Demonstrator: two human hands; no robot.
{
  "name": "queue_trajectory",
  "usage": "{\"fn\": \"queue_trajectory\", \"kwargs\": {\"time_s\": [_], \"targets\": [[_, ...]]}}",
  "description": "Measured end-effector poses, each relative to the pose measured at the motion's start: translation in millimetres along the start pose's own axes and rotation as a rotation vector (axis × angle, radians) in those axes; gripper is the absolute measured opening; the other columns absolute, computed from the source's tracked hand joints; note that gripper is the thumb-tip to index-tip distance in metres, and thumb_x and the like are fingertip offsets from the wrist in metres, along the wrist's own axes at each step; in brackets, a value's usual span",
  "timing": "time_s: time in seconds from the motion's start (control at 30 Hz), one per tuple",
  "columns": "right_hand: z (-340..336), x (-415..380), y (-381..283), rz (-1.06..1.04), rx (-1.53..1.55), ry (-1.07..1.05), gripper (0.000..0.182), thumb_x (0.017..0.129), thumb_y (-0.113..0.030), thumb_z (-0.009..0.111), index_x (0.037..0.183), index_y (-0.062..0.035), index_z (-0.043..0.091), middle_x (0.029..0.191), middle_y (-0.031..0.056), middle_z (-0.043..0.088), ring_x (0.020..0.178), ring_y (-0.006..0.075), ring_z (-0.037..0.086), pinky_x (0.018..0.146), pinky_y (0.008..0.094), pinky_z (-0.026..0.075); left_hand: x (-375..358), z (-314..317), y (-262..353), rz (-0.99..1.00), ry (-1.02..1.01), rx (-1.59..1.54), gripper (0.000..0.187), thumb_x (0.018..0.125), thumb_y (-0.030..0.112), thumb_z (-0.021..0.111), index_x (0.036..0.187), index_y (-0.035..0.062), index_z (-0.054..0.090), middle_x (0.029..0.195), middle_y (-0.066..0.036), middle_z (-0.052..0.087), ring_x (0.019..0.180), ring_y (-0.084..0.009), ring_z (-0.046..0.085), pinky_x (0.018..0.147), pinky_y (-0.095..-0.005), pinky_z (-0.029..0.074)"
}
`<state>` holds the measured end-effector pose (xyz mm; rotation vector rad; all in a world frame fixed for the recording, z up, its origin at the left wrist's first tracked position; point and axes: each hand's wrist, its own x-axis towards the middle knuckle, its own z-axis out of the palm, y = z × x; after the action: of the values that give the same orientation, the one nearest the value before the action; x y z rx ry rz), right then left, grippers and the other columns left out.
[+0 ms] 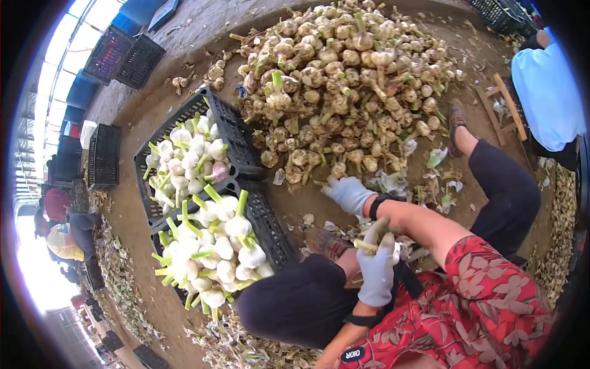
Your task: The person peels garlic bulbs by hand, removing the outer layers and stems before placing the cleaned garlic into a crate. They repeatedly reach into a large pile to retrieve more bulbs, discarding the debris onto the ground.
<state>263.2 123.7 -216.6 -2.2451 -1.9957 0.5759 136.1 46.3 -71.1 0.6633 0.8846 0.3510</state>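
Note:
My left hand point(376, 270), in a pale grey glove with soiled fingertips, is closed around a garlic bulb above my lap. A cut stem point(365, 247) sticks out to the left, and the fingers hide most of the bulb. At the lower edge of a heap of unpeeled garlic point(344, 80), my right hand point(349, 195) stretches out in a matching glove. Its fingers look loosely extended, with their tips against a short stem. Beside my left knee stand two black crates, the farther crate point(236, 135) and the nearer crate point(270, 224), filled with peeled white garlic point(215, 246).
Loose skins point(246, 344) litter the dirt floor near my feet. At the right, a person in a light blue top point(547, 92) is by a wooden stool point(501, 111). Black crates point(104, 157) and another person point(64, 240) are at the left.

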Motion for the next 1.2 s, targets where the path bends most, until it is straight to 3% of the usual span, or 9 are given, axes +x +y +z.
{"fn": "queue_trajectory", "kwargs": {"time_s": [0.07, 0.27, 0.4, 0.53, 0.7, 0.93, 0.97, 1.13, 1.2], "targets": [[19.1, 21.7, 1.0, -0.009, -0.008, -0.130, 0.019, 0.084, -0.012, 0.058, 0.102, -0.0103, 0.064, 0.108, 0.0177, 0.059, 0.085, 0.0348, 0.067, 0.066, 0.0437, 0.054, 1.3, 2.6, 7.9, -0.037, 0.056, -0.017, 0.036, 0.093, 0.006, 0.053, 0.128, -0.0036, 0.051, 0.108, -0.010, 0.063, 0.079, -0.0097, 0.061, 0.060, -0.0192, 0.046], [26.9, 16.5, 21.5, -0.025, 0.015, -0.269, 0.027, 0.083, -0.015, 0.058, 0.108, -0.0134, 0.065, 0.104, 0.0175, 0.060, 0.085, 0.0341, 0.066, 0.066, 0.0441, 0.053, 14.7, 0.9, 10.8, -0.058, 0.151, -0.172, 0.035, 0.092, 0.003, 0.051, 0.127, -0.0021, 0.052, 0.107, -0.011, 0.063, 0.074, -0.0124, 0.061, 0.060, -0.0229, 0.050], [-22.0, -33.6, 12.5, 0.311, 0.758, 0.013, 0.039, 0.079, -0.029, 0.067, 0.116, -0.0156, 0.066, 0.106, 0.0204, 0.066, 0.097, 0.0352, 0.064, 0.084, 0.0415, 0.050, 17.0, 1.4, 6.1, 0.134, 0.218, -0.145, 0.039, 0.093, 0.004, 0.052, 0.131, 0.0008, 0.046, 0.112, -0.009, 0.060, 0.082, -0.0136, 0.061, 0.064, -0.0259, 0.052], [-109.2, -91.6, -21.0, 0.591, 1.327, 0.203, 0.043, 0.086, -0.022, 0.068, 0.121, 0.0017, 0.060, 0.101, 0.0088, 0.068, 0.091, 0.0149, 0.062, 0.081, 0.0307, 0.050, 10.4, 8.8, 8.4, 0.239, 0.276, -0.174, 0.042, 0.094, 0.010, 0.057, 0.133, 0.0048, 0.043, 0.111, -0.006, 0.059, 0.084, -0.0107, 0.060, 0.065, -0.0235, 0.050], [-144.9, -162.9, -41.5, 0.185, 1.009, 0.350, 0.031, 0.093, -0.027, 0.061, 0.113, -0.0034, 0.064, 0.099, 0.0086, 0.070, 0.092, 0.0143, 0.062, 0.082, 0.0302, 0.049, -1.4, 11.5, 7.0, 0.228, 0.028, -0.090, 0.043, 0.095, 0.020, 0.059, 0.133, 0.0070, 0.046, 0.109, -0.002, 0.059, 0.081, -0.0072, 0.056, 0.064, -0.0215, 0.047], [-133.7, -203.9, -30.0, 0.482, 1.425, 0.458, 0.038, 0.080, -0.029, 0.077, 0.102, 0.0003, 0.067, 0.092, 0.0075, 0.068, 0.084, 0.0114, 0.060, 0.074, 0.0285, 0.049, -29.7, 30.0, 4.9, 0.487, -0.085, 0.180, 0.038, 0.087, 0.008, 0.068, 0.122, 0.0036, 0.053, 0.104, -0.003, 0.061, 0.087, -0.0095, 0.058, 0.076, -0.0231, 0.050], [-134.8, -204.4, -32.4, 0.366, 1.213, 0.557, 0.045, 0.074, -0.034, 0.081, 0.098, 0.0012, 0.066, 0.089, 0.0075, 0.069, 0.081, 0.0120, 0.060, 0.073, 0.0286, 0.049, -26.9, 25.6, 0.9, 0.520, -0.117, 0.259, 0.038, 0.087, 0.005, 0.068, 0.121, 0.0031, 0.053, 0.105, -0.003, 0.060, 0.090, -0.0098, 0.058, 0.078, -0.0238, 0.050], [-130.1, -207.5, -34.5, 0.340, 1.423, 0.508, 0.038, 0.075, -0.033, 0.082, 0.092, -0.0009, 0.070, 0.081, 0.0038, 0.068, 0.074, 0.0105, 0.059, 0.067, 0.0287, 0.048, -25.4, 21.6, -9.7, 0.678, -0.208, 0.234, 0.038, 0.082, -0.003, 0.068, 0.117, 0.0017, 0.055, 0.107, -0.004, 0.060, 0.097, -0.0113, 0.058, 0.084, -0.0259, 0.050], [-125.6, -211.8, -30.4, 0.340, 1.480, 0.488, 0.034, 0.077, -0.030, 0.080, 0.091, -0.0009, 0.071, 0.077, 0.0016, 0.067, 0.070, 0.0087, 0.057, 0.063, 0.0274, 0.047, -43.2, 24.5, -0.2, 0.447, -0.195, 0.118, 0.040, 0.079, 0.001, 0.073, 0.115, 0.0006, 0.056, 0.108, -0.004, 0.061, 0.097, -0.0130, 0.059, 0.086, -0.0269, 0.049]]}}
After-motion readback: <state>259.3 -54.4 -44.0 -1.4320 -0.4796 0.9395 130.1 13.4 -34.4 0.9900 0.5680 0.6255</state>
